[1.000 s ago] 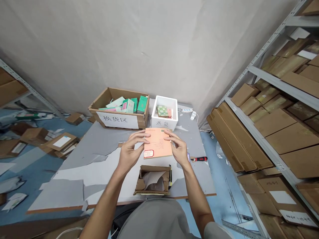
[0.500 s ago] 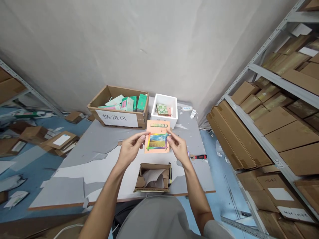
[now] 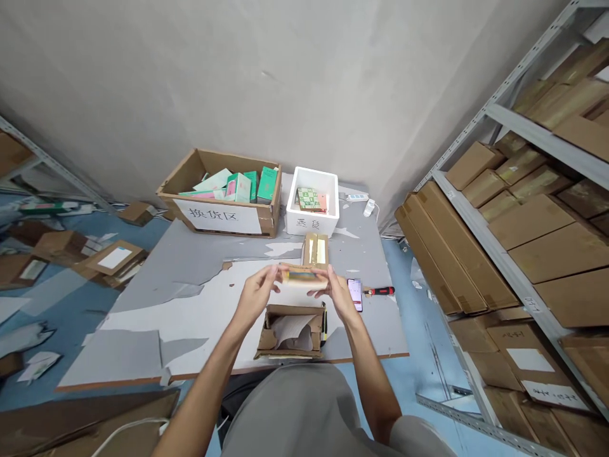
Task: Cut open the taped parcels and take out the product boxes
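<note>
A thin booklet (image 3: 299,274) with a peach and picture cover is held between both hands, tipped so that I see it nearly edge-on and blurred. My left hand (image 3: 259,289) pinches its left end, and my right hand (image 3: 335,291) grips the right end. Below it on the table stands an open cardboard box (image 3: 291,333) with crumpled paper inside. Just behind the booklet lies a small taped carton (image 3: 316,249). A phone (image 3: 354,294) with a lit screen rests to the right of my right hand, beside a red and black box cutter (image 3: 381,291).
At the back of the table (image 3: 190,330) are a large labelled carton (image 3: 219,218) of green boxes and a white foam box (image 3: 312,222) with booklets. A power strip (image 3: 358,197) lies to their right. Shelves (image 3: 523,139) of cartons flank the right; boxes and packaging litter the left floor.
The booklet has tilted from cover facing me to nearly edge-on, with both hands still on it. The small taped carton and the phone now show more fully.
</note>
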{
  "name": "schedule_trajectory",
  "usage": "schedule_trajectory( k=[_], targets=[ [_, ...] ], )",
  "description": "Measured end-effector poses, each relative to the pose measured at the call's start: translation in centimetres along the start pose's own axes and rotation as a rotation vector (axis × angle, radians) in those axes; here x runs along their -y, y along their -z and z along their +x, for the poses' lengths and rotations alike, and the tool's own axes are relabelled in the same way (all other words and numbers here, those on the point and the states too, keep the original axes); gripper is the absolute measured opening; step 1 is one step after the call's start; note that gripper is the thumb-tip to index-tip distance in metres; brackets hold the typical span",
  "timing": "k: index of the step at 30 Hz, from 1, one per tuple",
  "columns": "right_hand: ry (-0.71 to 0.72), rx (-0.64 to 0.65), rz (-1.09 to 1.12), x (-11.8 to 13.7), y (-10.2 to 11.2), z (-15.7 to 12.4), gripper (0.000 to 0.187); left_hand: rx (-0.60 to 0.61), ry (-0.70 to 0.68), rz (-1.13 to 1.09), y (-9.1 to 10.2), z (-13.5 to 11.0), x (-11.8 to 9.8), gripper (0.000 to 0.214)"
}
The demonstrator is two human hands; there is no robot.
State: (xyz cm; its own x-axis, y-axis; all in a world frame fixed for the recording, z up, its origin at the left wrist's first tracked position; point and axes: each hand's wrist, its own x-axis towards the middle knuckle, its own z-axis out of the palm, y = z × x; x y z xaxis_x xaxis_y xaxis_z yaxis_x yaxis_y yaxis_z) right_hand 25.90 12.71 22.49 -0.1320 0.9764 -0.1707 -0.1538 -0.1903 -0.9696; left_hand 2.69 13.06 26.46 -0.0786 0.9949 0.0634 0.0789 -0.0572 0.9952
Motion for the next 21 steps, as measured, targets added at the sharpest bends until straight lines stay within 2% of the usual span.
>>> schedule_trajectory(
  k=[2,4,8,10,11,13,16,19,21],
  targets=[
    [-0.091,0.001,0.036,-2.9,0.2,-1.9,0.089,0.058,0.123,-0.030,0.1,-2.2,2.5,0.087],
    [-0.167,0.022,0.073,-6.4,0.0,-4.4,0.085,0.091,0.312,-0.047,0.2,-5.3,5.9,0.093],
    [-0.242,0.036,0.170,-12.9,-0.9,-8.9,0.106,0.021,0.567,-0.106,0.7,-11.2,12.7,0.092],
    [-0.261,0.024,0.181,-14.0,-1.1,-9.4,0.112,0.012,0.604,-0.141,0.8,-11.7,13.9,0.091],
    [-0.257,0.014,0.176,-13.7,-1.0,-8.9,0.114,0.016,0.593,-0.146,0.7,-11.0,13.7,0.092],
    [-0.211,-0.016,0.149,-11.3,-0.7,-6.4,0.117,0.033,0.514,-0.122,0.1,-7.7,11.5,0.096],
    [-0.016,-0.054,0.089,-4.4,-0.2,-0.1,0.117,0.042,0.254,-0.065,-1.1,-0.2,4.6,0.095],
    [0.246,-0.146,0.065,2.7,0.5,5.8,0.114,-0.065,-0.097,-0.060,-1.6,6.0,-2.9,0.080],
    [0.347,-0.198,0.023,5.1,1.5,7.9,0.106,-0.154,-0.259,-0.054,-0.9,8.0,-5.4,0.072]
  ],
)
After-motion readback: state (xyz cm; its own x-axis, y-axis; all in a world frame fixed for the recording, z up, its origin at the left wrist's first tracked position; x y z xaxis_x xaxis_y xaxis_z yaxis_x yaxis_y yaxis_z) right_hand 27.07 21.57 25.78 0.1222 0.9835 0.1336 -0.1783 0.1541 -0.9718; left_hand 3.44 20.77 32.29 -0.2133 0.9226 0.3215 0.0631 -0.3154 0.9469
